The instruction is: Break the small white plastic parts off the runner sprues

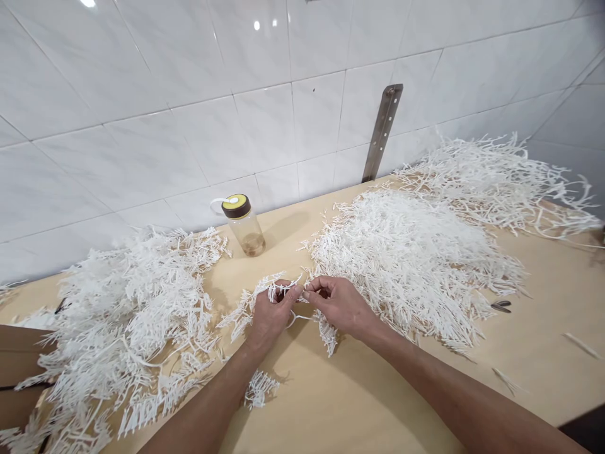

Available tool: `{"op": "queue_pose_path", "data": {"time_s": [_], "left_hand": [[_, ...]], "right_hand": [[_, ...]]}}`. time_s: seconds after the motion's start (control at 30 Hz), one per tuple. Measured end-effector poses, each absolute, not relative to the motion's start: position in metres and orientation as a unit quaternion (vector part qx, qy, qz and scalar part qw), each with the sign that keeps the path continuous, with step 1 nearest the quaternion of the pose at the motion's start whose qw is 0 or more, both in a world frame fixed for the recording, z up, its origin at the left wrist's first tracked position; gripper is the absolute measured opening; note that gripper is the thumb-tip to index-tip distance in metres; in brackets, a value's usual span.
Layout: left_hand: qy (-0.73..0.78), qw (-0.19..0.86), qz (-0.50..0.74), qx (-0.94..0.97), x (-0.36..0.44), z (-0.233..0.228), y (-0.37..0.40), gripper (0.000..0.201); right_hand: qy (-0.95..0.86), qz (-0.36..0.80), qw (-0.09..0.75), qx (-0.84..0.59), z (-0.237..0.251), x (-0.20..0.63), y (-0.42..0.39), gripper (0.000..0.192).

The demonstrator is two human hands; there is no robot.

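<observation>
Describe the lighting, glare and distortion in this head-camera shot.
Head view: bright, even light; lamp glare spots on the wall tiles; soft shadows under both hands and beside the bottle; wide-angle bowing curves the tile lines and table edge; the white plastic sprig the hands hold stays sharp.

White comb-toothed plastic sprig (pixel 283 296), between both hands. White plastic strip heaps: left heap (pixel 127 328), middle heap (pixel 406 265), far right heap (pixel 496 176). Pale tan wooden tabletop (pixel 340 403), plain. Clear plastic bottle (pixel 246 227): dark brown cap, yellow top, white loop. Glossy white wall tiles (pixel 179 75), faint grey veining, grey grout. Dull grey metal bracket (pixel 382 132).
</observation>
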State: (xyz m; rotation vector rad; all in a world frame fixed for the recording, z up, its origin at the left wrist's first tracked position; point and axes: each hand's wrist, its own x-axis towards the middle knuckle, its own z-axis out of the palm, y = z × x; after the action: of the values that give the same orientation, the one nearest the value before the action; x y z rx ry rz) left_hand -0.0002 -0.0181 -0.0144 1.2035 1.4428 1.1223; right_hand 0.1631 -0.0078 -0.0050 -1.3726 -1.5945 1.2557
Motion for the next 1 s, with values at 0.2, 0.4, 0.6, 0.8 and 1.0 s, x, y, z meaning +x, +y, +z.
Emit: {"op": "queue_pose_path", "data": {"time_s": [0.2, 0.4, 0.6, 0.8, 1.0], "left_hand": [[0.595, 0.444, 0.456, 0.491, 0.000, -0.013, -0.019, 0.038], [0.610, 0.420, 0.446, 0.503, 0.001, -0.012, -0.019, 0.039], [0.599, 0.433, 0.457, 0.495, 0.002, -0.015, -0.019, 0.036], [0.619, 0.443, 0.461, 0.455, 0.002, -0.012, -0.020, 0.042], [0.624, 0.459, 0.466, 0.427, 0.005, -0.008, -0.020, 0.045]], "right_hand": [[-0.635, 0.414, 0.346, -0.552, -0.010, 0.158, -0.011, 0.020], [-0.631, 0.390, 0.363, -0.564, -0.015, 0.157, -0.010, 0.018], [-0.640, 0.369, 0.366, -0.566, -0.015, 0.155, -0.010, 0.015], [-0.621, 0.438, 0.356, -0.544, -0.018, 0.153, -0.011, 0.018], [-0.613, 0.427, 0.389, -0.539, -0.015, 0.154, -0.010, 0.018]]}}
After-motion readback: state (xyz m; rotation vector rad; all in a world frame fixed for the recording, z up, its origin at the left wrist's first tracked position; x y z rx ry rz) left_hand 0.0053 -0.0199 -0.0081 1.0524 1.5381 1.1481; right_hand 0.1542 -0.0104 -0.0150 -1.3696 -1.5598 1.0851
